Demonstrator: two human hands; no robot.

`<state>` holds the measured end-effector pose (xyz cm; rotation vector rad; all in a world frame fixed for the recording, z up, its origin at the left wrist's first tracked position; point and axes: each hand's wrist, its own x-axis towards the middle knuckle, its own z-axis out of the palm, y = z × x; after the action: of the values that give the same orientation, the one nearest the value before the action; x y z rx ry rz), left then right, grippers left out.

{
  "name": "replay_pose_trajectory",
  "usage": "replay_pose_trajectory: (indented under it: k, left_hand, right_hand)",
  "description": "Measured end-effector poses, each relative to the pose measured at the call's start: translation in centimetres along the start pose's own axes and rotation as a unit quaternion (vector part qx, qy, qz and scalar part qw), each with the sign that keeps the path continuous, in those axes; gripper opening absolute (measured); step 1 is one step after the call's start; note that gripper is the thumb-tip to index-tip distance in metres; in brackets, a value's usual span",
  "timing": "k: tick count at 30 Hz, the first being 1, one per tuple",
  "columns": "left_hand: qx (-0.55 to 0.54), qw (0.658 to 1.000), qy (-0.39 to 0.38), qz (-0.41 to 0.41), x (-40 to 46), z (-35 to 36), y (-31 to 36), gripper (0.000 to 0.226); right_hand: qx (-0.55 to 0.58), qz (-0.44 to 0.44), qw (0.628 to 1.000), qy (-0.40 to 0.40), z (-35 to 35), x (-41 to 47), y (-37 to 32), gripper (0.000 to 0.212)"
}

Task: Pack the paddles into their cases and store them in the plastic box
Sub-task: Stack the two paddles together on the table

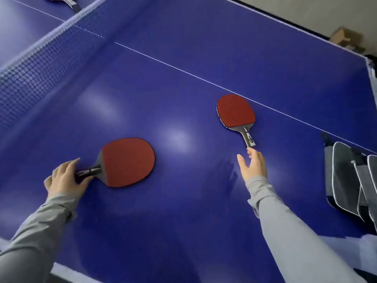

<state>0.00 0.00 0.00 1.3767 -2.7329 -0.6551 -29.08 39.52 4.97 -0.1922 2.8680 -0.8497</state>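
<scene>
Two red paddles lie flat on the blue table (183, 211). At eight o'clock, the left hand (64, 179) curls round the near paddle (127, 162) handle. Toward three o'clock, the right hand (253, 165), fingers straight, touches the far paddle (235, 111) handle end. Grey cases (346, 178) lie at the right edge.
</scene>
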Motion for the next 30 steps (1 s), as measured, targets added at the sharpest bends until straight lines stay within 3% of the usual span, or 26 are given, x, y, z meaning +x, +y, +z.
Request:
replay_pose_trajectory:
  k: [6,8,12,14,17,22,30]
  left_hand:
    - [0.044,0.998,-0.035,0.037,2.5,0.8,-2.8,0.059]
    - [0.012,0.996,-0.039,0.079,2.9,1.0,-3.0,0.058]
    - [-0.067,0.988,-0.082,0.113,1.7,0.5,-0.9,0.035]
    - [-0.065,0.988,-0.103,0.092,0.7,0.5,1.2,0.035]
    - [-0.09,0.993,-0.068,0.038,-1.0,1.2,4.8,0.04]
    - [-0.207,0.978,-0.009,-0.041,-1.8,3.2,10.3,0.03]
    - [-0.279,0.957,0.03,-0.068,-1.6,5.0,14.4,0.03]
  right_hand:
    - [-0.036,0.043,0.998,0.042,1.1,3.3,0.2,0.044]
    - [-0.053,0.053,0.995,0.067,1.4,4.8,0.5,0.045]
    - [-0.085,0.075,0.989,0.091,2.2,7.4,1.2,0.049]
    - [-0.093,0.083,0.988,0.086,2.7,8.5,1.6,0.052]
    - [-0.105,0.089,0.987,0.081,3.4,9.7,1.9,0.055]
    - [-0.118,0.103,0.983,0.094,4.4,10.9,2.3,0.051]
    - [-0.062,0.078,0.993,0.061,4.9,11.3,1.7,0.04]
